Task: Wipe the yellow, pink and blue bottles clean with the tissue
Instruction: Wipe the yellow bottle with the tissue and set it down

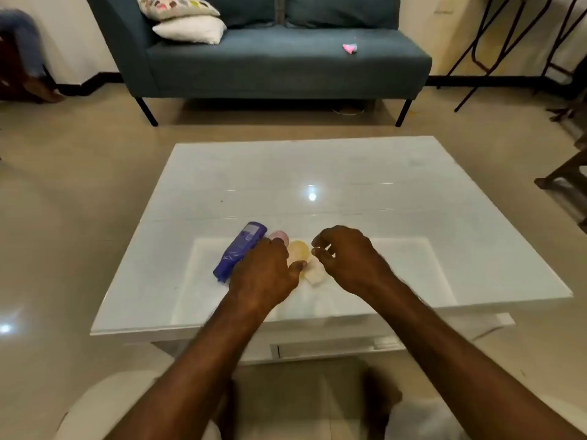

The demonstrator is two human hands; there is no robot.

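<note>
Glossy white tabletop, ceiling light glare on it. Beige polished tile floor, also reflecting lamps. Teal sofa on black legs behind, against cream wall with dark skirting. Two cushions stacked at sofa's left end, small pink item on the seat. Black metal frame legs far right.

Both forearms reach forward, left hand palm-down, right hand loosely curled, empty.
</note>
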